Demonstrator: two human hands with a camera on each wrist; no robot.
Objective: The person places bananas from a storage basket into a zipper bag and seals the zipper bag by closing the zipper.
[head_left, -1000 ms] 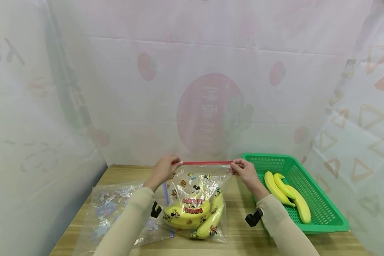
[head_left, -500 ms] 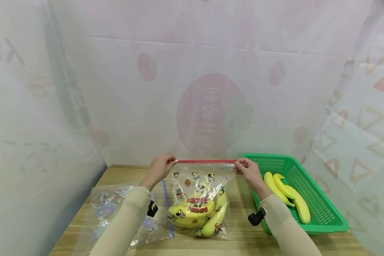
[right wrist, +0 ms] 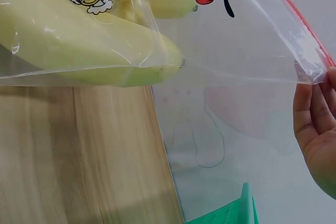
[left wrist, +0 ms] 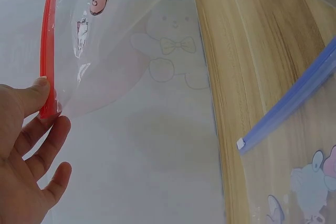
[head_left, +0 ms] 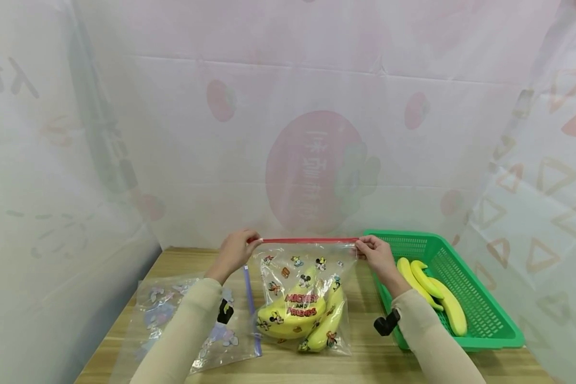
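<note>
A clear zip bag printed with cartoon figures hangs upright with its red zip strip stretched straight across the top. Inside its lower part lie yellow bananas. My left hand pinches the left end of the strip between thumb and fingers. At the strip's other end, my right hand pinches the corner. The left wrist view shows the thumb on the red strip, the lower fingers spread below it. In the right wrist view the bananas press against the plastic.
Flat on the wooden table at the left lies another clear bag with a purple-blue zip strip, partly under my left arm. A green basket with several bananas stands at the right. A printed cloth hangs behind.
Both hands have moved apart, the left one leftward and the right one rightward, and more of the red strip shows between them. The bag has shifted slightly right and up.
</note>
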